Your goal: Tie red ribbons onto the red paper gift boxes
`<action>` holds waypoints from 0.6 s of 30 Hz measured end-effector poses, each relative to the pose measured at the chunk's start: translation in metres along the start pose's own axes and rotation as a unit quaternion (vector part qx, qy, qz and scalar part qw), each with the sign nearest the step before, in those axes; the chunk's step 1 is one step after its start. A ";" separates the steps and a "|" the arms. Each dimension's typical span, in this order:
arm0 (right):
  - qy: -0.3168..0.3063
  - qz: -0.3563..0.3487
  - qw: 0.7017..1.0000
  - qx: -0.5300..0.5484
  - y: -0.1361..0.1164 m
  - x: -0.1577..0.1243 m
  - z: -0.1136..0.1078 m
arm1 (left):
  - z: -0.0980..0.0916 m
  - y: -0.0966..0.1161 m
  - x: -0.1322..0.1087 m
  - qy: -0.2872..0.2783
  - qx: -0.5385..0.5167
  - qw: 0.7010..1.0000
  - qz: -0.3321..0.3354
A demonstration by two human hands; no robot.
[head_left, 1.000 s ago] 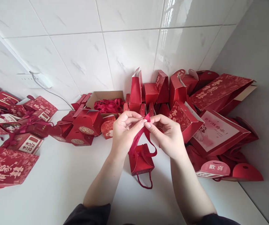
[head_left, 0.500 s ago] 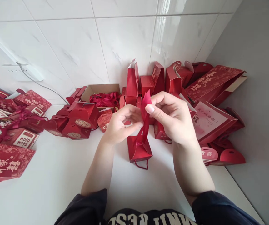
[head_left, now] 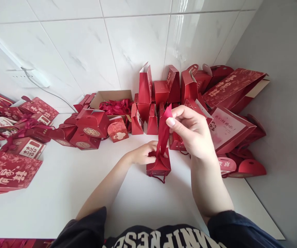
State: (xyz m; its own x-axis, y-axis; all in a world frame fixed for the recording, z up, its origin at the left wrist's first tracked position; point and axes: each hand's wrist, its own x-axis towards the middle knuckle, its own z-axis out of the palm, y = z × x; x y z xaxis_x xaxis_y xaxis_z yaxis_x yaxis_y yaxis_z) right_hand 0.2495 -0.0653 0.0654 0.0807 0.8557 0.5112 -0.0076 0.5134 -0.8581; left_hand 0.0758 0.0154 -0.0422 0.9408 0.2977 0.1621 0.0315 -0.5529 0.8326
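A small red gift box [head_left: 159,168] stands on the white table in front of me, its cord handle [head_left: 160,178] hanging on the near side. From the top of the box a red ribbon [head_left: 163,136] rises, pulled upright. My right hand [head_left: 193,132] pinches the ribbon's upper end between thumb and fingers. Low down at the box's top, my left hand [head_left: 143,154] closes its fingers on the box by the ribbon's base; the fingertips are partly hidden behind the ribbon.
An open cardboard box [head_left: 117,93] of red ribbons sits by the tiled wall. Red boxes [head_left: 91,127] are stacked left of it, and more red cartons [head_left: 228,86] crowd the right side. Further red packages [head_left: 11,172] lie at far left. A grey panel [head_left: 285,120] bounds the right.
My left hand has moved down from beside the ribbon's upper part to the box's top. My right hand keeps its pinch on the ribbon. The view has shifted slightly.
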 end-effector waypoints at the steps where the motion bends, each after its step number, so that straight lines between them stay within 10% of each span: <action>1: 0.023 -0.011 1.000 -0.007 0.000 -0.001 -0.002 | 0.002 0.000 -0.001 0.011 0.009 1.000 -0.005; 18: 0.129 -0.085 0.988 -0.011 0.013 -0.007 -0.008 | 0.017 -0.001 -0.004 0.070 -0.012 0.996 -0.059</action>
State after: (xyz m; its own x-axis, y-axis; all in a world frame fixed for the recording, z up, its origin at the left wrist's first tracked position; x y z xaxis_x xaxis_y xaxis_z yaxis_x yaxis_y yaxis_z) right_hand 0.2568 -0.0654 0.0505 0.3305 0.7104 0.6213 0.0487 0.6446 -0.7629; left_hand 0.0781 0.0020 -0.0527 0.8742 0.4670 0.1332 0.1303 -0.4898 0.8620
